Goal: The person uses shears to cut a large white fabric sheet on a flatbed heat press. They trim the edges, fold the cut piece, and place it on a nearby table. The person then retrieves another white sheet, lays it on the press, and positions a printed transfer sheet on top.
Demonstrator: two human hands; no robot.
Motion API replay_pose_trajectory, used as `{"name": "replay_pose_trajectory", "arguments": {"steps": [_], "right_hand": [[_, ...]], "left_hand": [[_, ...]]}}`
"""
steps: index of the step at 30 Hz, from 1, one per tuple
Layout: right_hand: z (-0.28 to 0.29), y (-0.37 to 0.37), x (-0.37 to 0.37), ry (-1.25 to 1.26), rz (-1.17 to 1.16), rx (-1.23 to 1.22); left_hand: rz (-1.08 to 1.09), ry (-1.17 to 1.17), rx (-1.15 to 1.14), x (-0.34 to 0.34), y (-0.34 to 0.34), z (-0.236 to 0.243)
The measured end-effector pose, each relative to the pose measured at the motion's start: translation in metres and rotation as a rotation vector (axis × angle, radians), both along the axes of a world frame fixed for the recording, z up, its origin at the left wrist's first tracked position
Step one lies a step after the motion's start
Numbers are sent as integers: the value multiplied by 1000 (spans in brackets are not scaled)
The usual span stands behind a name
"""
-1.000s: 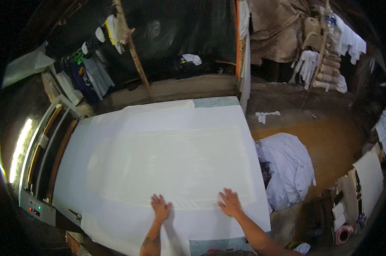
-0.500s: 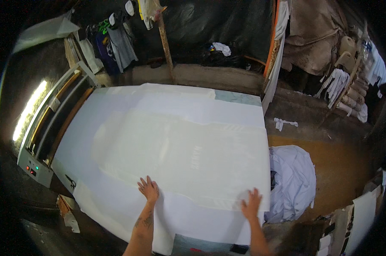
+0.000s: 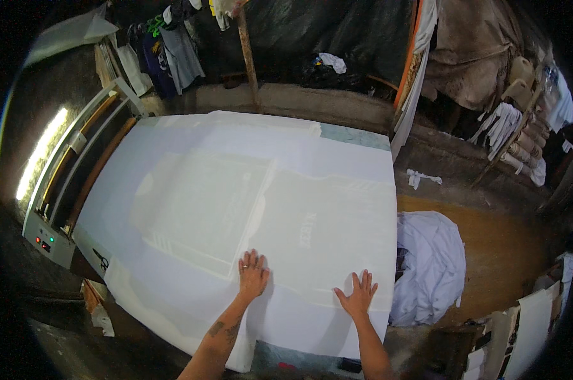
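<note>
A large white sheet (image 3: 248, 190) lies spread over a long table and covers almost all of it. Faint shapes of another layer show through it at the middle. My left hand (image 3: 253, 275) rests flat on the sheet near its front edge, fingers spread. My right hand (image 3: 357, 295) lies flat on the sheet further right, close to the front right corner, fingers apart too. Neither hand holds anything.
A pile of white cloth (image 3: 429, 266) lies on the floor right of the table. A grey machine with a lit strip and small lights (image 3: 49, 237) runs along the left side. Scissors (image 3: 101, 259) lie at the table's left front. Clothes (image 3: 172, 50) hang at the back wall.
Both hands have slid over the sheet toward the right part of the front edge and now lie closer together. The view has swung, so the table sits more to the left.
</note>
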State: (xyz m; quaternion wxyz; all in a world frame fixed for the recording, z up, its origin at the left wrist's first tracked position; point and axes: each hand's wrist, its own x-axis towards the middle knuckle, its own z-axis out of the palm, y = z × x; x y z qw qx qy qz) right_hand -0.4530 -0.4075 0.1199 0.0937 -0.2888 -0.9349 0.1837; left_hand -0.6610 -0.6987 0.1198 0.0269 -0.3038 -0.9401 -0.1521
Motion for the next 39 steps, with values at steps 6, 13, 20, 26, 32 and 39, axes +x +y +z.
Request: {"name": "replay_pose_trajectory", "arguments": {"steps": [6,13,20,26,32,39], "right_hand": [[2,3,1,-24,-3,-23],[2,10,10,12,-1,-8],[16,11,13,-60,-29,-42],[8,13,15,-49,-15,-41],[3,-14,8,-3,86,27],[20,-216,-9,27,866,-134]], "left_hand": [[52,-40,1,14,23,-6],[-43,-79,-17,16,20,-7],[-185,-148,-89,8,8,-4],[-156,-138,-25,12,2,5],[350,-78,205,50,-141,10],[1543,-255,328,145,-363,-27]]}}
